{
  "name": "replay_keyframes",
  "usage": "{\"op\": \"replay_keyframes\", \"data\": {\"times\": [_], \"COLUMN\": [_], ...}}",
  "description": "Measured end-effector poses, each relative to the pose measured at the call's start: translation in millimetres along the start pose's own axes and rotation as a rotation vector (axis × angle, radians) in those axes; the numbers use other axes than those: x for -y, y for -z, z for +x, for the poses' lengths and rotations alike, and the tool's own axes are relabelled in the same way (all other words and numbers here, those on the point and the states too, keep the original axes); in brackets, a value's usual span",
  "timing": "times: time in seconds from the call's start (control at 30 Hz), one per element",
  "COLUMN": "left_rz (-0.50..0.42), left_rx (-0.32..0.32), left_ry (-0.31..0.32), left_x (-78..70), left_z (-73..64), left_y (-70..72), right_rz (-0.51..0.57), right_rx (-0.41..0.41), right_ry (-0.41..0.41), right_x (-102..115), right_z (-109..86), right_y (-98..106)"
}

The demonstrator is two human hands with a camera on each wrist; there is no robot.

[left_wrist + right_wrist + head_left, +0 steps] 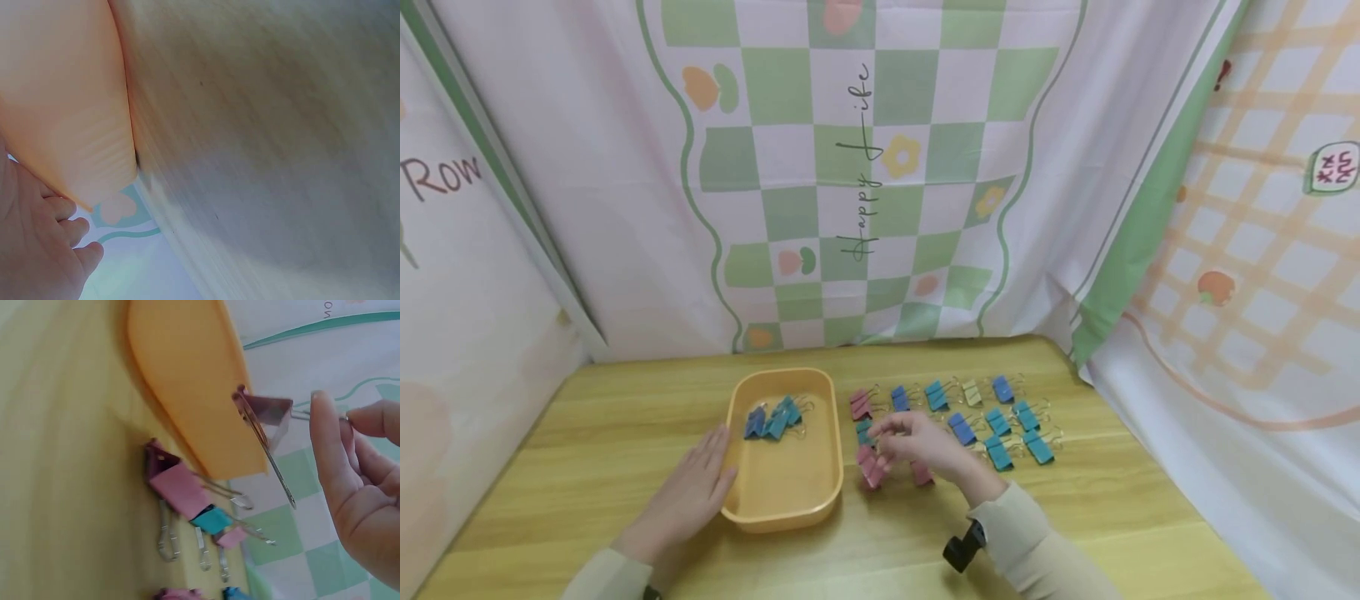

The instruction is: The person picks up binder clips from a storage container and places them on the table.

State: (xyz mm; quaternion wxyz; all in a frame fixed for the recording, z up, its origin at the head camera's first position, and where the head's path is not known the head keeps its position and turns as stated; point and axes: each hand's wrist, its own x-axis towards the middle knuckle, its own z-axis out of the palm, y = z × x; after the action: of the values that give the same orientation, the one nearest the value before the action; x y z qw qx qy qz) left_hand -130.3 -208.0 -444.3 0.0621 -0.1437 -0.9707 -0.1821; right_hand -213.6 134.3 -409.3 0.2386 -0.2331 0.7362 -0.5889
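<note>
With thumb and finger, my right hand (921,446) pinches a wire handle of a pink binder clip (272,409), which hangs in the air in the right wrist view. Under it on the table stand another pink clip (181,490) and a teal clip (212,520). My left hand (688,492) lies with extended fingers along the left side of a yellow-orange tray (782,496). In the left wrist view, the fingers (75,231) are at the tray's rim. Inside the tray sit a blue clip (755,423) and teal clips (777,423).
Rows of binder clips stand right of the tray, among them a pink clip (861,405), a pale yellow clip (972,393), a blue clip (1002,389) and a teal clip (1039,447). Behind the wooden table (647,417) hangs a checked curtain (850,158).
</note>
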Motion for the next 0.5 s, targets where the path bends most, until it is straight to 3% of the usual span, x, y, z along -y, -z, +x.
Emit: {"op": "replay_keyframes", "data": {"times": [0.37, 0.5], "left_rz": [-0.01, -0.012], "left_rx": [-0.005, -0.005], "left_ry": [-0.015, -0.013], "left_x": [0.3, 0.2], "left_z": [-1.5, -1.7], "left_y": [0.4, 0.4], "right_rz": [0.084, 0.091], "right_rx": [0.259, 0.261], "right_ry": [-0.006, -0.026], "right_x": [-27, -34], "right_z": [-12.4, -16.0], "right_y": [-3, -6]}}
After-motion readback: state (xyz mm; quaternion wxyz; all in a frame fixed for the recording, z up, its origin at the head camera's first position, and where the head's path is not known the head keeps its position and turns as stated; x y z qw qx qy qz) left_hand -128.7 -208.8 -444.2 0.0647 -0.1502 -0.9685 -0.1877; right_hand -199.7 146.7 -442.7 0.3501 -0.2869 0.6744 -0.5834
